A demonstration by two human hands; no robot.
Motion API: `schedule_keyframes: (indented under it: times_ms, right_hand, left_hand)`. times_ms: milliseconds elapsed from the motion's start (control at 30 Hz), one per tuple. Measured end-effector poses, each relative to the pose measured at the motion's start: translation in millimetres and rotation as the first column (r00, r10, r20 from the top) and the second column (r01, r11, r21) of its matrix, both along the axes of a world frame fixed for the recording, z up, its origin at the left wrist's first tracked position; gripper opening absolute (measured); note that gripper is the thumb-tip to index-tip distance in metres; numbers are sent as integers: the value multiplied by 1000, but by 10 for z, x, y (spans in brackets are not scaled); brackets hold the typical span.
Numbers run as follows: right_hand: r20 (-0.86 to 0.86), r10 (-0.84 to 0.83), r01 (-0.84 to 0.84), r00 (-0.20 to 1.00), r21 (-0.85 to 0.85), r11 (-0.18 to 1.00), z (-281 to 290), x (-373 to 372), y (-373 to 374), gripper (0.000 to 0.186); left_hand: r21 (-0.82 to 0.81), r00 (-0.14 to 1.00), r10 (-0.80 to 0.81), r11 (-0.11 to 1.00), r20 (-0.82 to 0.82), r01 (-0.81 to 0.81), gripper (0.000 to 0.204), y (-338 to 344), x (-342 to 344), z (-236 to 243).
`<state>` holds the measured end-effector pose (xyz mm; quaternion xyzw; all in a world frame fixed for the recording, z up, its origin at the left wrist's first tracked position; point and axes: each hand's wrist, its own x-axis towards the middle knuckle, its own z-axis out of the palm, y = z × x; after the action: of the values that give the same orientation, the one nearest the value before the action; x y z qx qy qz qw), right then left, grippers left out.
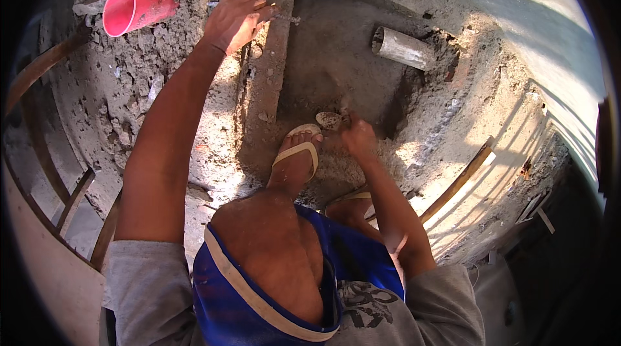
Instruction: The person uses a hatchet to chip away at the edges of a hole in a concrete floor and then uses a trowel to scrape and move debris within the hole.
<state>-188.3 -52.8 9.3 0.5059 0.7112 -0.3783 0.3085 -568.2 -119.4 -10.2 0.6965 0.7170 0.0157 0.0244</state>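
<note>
My left hand (pixel 238 20) reaches far forward onto the rough border left of a sunken basin. Its fingers are bent, and a thin, mud-caked piece (pixel 286 19) sticks out beyond them; what they grip is mostly hidden. Low over the basin's near edge, my right hand (pixel 358 136) is closed in shadow. Beside its fingers shows a pale, spoon-shaped tool head (pixel 328 119), with the handle largely covered by the hand. The basin (pixel 336 42) has a smooth, grey, damp-looking floor. From its right wall a pale pipe (pixel 404 49) juts inward.
A pink plastic mug (pixel 143 7) lies tipped on rubble at the far left. My sandalled foot (pixel 297 155) stands at the basin's near edge. A wooden stick (pixel 458 181) leans at right, and wooden slats (pixel 74 200) stand at left. A grey wall (pixel 543 29) rises at far right.
</note>
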Motion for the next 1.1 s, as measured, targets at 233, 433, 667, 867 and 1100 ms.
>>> schedule_keyframes:
  times_ms: [233, 433, 667, 867, 1100]
  right_hand:
    - [-53, 411, -391, 910, 217, 894, -608, 1330, 608, 27]
    - [-122, 139, -153, 983, -109, 982, -387, 184, -208, 35]
    - [-88, -83, 99, 993, 190, 977, -303, 106, -81, 45]
    - [-77, -72, 73, 994, 17, 997, -390, -37, -171, 58]
    - [-144, -218, 253, 965, 308, 917, -613, -295, 153, 67]
  left_hand:
    - [-8, 1000, -7, 1000, 22, 7, 33, 45, 49, -57]
    - [76, 1000, -4, 997, -8, 5, 20, -51, 14, -103]
    - [81, 999, -16, 997, 44, 12, 33, -10, 12, -71]
    - [64, 996, -1, 998, 84, -4, 47, -75, 5, -76]
    - [55, 998, -25, 998, 60, 21, 38, 42, 136, -32]
